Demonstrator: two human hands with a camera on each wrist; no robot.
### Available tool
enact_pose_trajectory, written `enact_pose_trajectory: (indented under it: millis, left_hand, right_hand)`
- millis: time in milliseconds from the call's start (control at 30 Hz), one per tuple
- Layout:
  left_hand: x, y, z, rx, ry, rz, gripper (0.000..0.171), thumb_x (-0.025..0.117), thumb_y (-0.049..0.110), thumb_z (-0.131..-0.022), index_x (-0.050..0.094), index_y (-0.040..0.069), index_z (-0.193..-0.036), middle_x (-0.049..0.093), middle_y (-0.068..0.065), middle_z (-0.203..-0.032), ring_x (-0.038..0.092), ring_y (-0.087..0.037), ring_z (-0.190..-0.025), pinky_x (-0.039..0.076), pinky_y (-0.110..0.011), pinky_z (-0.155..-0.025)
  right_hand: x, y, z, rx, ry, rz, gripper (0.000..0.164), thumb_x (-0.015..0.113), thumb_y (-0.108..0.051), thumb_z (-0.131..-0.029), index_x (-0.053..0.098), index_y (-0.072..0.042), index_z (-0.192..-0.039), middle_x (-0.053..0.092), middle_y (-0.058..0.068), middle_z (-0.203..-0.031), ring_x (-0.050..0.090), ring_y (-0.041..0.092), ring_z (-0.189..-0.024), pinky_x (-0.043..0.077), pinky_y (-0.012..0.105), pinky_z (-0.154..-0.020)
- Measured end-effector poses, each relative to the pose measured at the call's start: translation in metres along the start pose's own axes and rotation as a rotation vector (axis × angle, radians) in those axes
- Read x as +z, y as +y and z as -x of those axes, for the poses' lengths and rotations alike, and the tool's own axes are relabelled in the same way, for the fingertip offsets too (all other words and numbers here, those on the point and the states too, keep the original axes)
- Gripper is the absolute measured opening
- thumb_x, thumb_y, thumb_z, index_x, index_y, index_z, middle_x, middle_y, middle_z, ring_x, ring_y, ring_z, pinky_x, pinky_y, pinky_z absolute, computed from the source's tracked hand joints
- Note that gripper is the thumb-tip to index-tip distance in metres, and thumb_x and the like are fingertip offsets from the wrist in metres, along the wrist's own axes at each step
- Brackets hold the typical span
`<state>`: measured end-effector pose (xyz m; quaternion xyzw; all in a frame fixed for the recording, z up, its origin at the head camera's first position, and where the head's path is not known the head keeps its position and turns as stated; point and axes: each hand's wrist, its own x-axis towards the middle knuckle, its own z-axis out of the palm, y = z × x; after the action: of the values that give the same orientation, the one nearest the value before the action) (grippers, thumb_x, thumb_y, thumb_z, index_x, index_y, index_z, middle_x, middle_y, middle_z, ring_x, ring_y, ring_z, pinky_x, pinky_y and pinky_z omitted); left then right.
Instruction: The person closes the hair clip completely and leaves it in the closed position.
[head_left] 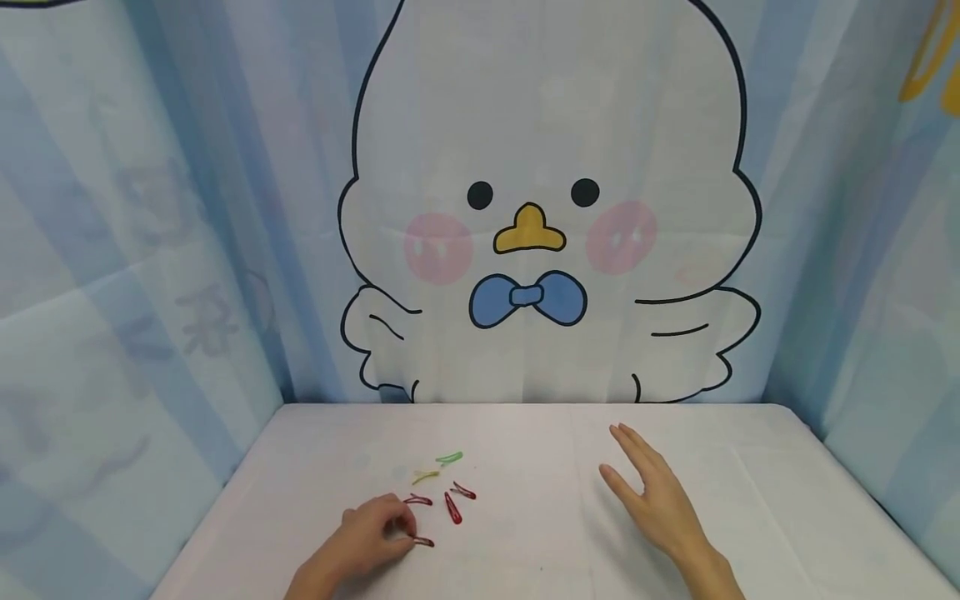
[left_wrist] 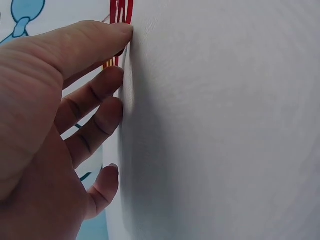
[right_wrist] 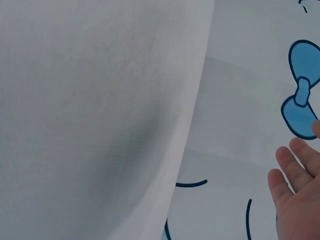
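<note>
My left hand (head_left: 371,529) is low over the table, its thumb and index finger pinching the end of a dark red hair clip (head_left: 424,542). In the left wrist view, the thumb of the left hand (left_wrist: 75,100) partly covers the red clips (left_wrist: 121,11). Just beyond the fingers lies another red hair clip (head_left: 418,500), with two more red ones (head_left: 453,508) to its right. A yellow clip (head_left: 426,477) and a green clip (head_left: 450,457) lie farther back. My right hand (head_left: 660,496) is held over the table's right side, fingers extended, holding nothing.
The white table (head_left: 750,500) has its back edge against a curtain (head_left: 540,358) printed with a cartoon chick and a blue bow tie (head_left: 527,297). Blue and white curtains (head_left: 112,333) also hang along the left and right sides.
</note>
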<state>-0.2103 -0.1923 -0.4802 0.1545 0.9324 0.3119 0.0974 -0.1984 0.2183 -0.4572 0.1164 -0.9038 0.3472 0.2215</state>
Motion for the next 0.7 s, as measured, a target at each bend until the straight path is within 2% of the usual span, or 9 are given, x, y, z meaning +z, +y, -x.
enact_pose_trajectory:
  millis: [167,333,533,700]
  left_hand:
    - [0.0,0.001,0.0,-0.016,0.003,0.031,0.013,0.078,0.016,-0.086,0.066,0.02,-0.086,0.056,0.006,-0.082,0.049,-0.018,-0.08,0.032,-0.059,-0.078]
    - [0.001,0.003,0.003,-0.005,0.021,0.054,0.012,0.077,0.016,-0.087,0.066,0.02,-0.087,0.057,0.007,-0.079,0.05,-0.016,-0.074,0.034,-0.044,-0.072]
    - [0.0,0.012,0.001,0.074,0.102,0.091,0.011,0.077,0.013,-0.088,0.067,0.019,-0.088,0.06,0.011,-0.081,0.052,-0.011,-0.073,0.043,-0.031,-0.067]
    - [0.002,0.024,-0.005,0.151,0.144,0.112,0.01,0.076,0.013,-0.088,0.068,0.017,-0.092,0.061,0.014,-0.084,0.053,-0.009,-0.077,0.047,-0.026,-0.068]
  right_hand:
    - [-0.001,-0.001,-0.002,0.005,-0.008,0.006,0.059,0.064,-0.037,-0.099,0.049,-0.007,-0.149,0.041,0.018,-0.154,0.036,0.045,-0.139,0.03,0.067,-0.104]
    - [0.0,-0.003,-0.002,0.015,-0.019,0.003,0.06,0.064,-0.038,-0.1,0.048,-0.008,-0.149,0.04,0.018,-0.155,0.036,0.045,-0.14,0.029,0.067,-0.104]
    - [0.004,-0.007,-0.005,0.005,-0.007,0.0,0.059,0.064,-0.038,-0.1,0.048,-0.01,-0.15,0.042,0.016,-0.155,0.037,0.043,-0.14,0.03,0.066,-0.105]
    - [0.006,-0.012,-0.006,-0.006,0.0,-0.011,0.058,0.065,-0.037,-0.099,0.05,-0.01,-0.148,0.044,0.016,-0.153,0.038,0.043,-0.139,0.031,0.066,-0.104]
